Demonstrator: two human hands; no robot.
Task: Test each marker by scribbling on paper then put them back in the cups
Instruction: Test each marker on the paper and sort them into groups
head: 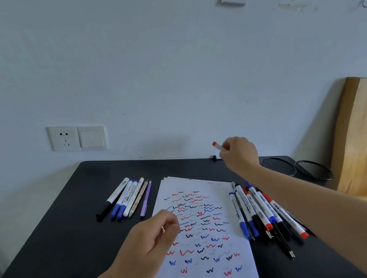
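- Only one view is given: a wide-angle camera worn on the person's head.
- It faces forward and down over the black table [48, 230], close above its near side, so both forearms enter from the bottom border.
- The white wall [167, 69] behind the table fills the upper half.
- The paper [220, 264] lies low in the middle, with the left hand [146, 244] over its left edge.
- The right hand [237, 154], holding a marker [218, 146], reaches about mid-height of the frame.
- The view is slightly tilted: the far table edge runs down to the right.
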